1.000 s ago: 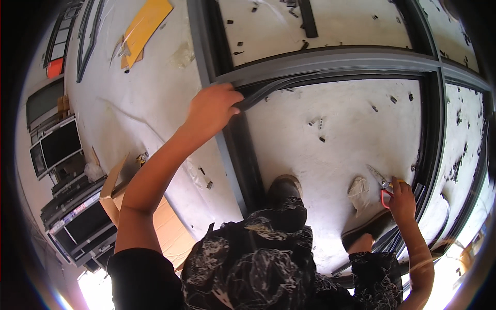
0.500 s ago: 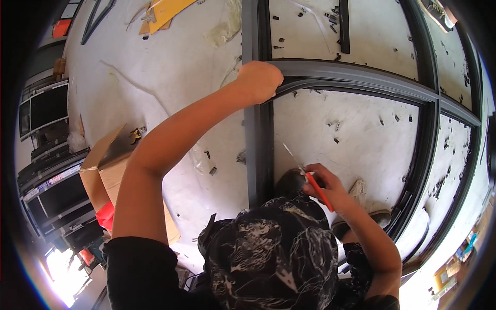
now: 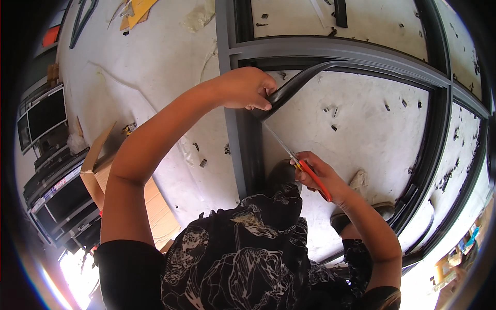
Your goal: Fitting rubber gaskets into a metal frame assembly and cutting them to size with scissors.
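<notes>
My left hand [image 3: 247,89] pinches the end of a black rubber seal strip [image 3: 298,84] near the frame's left corner. The strip curves up out of the crossbar of a dark grey metal window frame [image 3: 356,49]; farther right it runs along the bar. My right hand [image 3: 325,180] is closed round red-handled scissors [image 3: 314,178]. Their slim blades point up and left, with the tips close below the strip's held end. Whether the tips touch the strip I cannot tell.
Small black pieces [image 3: 334,127] lie scattered on the pale floor. An open cardboard box [image 3: 150,201] stands at left, beside stacked dark frames [image 3: 62,206]. My shoe [image 3: 383,211] is inside the frame opening. Yellow sheet material [image 3: 139,11] lies at the far left.
My left hand has drawn the strip's end away from the crossbar, toward me. The scissors have come up nearer to that end. The view has shifted a little.
</notes>
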The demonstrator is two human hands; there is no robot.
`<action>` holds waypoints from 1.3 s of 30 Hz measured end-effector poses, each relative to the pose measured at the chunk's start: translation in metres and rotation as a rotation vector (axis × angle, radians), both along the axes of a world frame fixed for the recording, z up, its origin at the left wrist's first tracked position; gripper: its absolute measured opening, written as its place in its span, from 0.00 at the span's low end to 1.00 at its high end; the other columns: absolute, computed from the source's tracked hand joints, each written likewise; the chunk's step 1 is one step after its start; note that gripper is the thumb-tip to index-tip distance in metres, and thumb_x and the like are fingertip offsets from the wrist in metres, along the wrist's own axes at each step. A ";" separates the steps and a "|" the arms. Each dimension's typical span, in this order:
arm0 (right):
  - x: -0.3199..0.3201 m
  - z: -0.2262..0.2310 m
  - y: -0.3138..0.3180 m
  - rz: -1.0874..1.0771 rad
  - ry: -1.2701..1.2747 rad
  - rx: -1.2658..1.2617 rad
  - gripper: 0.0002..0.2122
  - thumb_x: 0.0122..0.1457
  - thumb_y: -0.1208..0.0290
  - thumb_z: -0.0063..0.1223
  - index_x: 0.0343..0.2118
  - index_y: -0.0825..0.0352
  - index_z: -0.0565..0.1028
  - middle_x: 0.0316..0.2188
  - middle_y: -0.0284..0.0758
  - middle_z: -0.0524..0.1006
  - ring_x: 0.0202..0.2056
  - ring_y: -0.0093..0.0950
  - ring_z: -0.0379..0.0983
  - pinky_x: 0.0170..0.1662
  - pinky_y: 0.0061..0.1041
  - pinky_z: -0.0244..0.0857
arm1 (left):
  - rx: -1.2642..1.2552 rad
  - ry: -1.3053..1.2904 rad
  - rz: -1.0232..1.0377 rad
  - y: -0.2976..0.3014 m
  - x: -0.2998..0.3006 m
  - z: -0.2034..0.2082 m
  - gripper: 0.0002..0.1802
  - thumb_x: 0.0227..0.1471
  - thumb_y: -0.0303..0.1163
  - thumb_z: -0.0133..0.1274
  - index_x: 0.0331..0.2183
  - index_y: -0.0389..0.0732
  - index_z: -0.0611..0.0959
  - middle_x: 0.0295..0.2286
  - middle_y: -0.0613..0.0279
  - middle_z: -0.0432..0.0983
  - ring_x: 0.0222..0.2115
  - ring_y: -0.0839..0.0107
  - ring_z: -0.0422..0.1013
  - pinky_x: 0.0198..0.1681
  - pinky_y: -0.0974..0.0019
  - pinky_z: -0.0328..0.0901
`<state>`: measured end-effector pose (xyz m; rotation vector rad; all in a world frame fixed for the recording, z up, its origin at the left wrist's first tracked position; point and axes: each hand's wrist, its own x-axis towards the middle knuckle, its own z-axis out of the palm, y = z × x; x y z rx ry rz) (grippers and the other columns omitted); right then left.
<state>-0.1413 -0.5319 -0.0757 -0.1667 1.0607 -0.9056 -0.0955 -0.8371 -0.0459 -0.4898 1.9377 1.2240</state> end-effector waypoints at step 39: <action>-0.001 0.001 -0.025 -0.038 0.278 -0.039 0.24 0.50 0.56 0.69 0.42 0.71 0.77 0.24 0.29 0.73 0.27 0.17 0.67 0.32 0.19 0.62 | 0.081 0.013 0.030 -0.002 0.005 -0.011 0.15 0.46 0.31 0.63 0.22 0.38 0.72 0.18 0.66 0.69 0.23 0.76 0.61 0.31 0.68 0.59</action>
